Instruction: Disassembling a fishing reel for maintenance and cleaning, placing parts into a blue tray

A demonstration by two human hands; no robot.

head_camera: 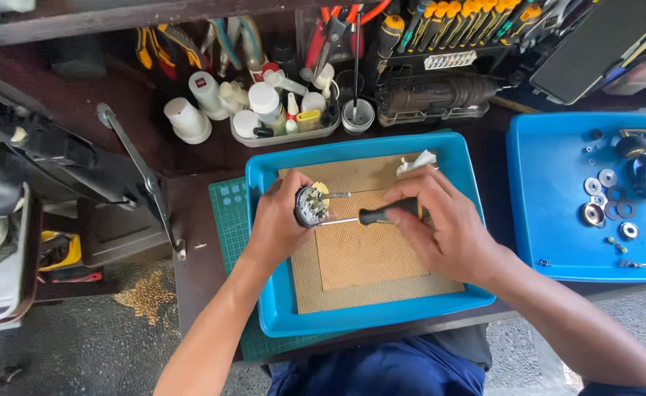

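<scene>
My left hand (279,224) grips a small round metal mechanism (311,206) over a blue tray (268,293) lined with brown cardboard (359,257). My right hand (444,220) holds a black-handled screwdriver (385,214) lying level, its thin shaft pointing left with the tip touching the mechanism. A second thin metal rod sticks out of the part just above the shaft. A crumpled white scrap (416,163) lies at the tray's far edge.
A second blue tray (528,220) on the right holds washers, rings and small metal parts (607,198). Behind stand white bottles (191,117), a clear bin of tubes (286,121), pliers and a screwdriver rack (462,22). A green cutting mat (227,213) lies under the tray.
</scene>
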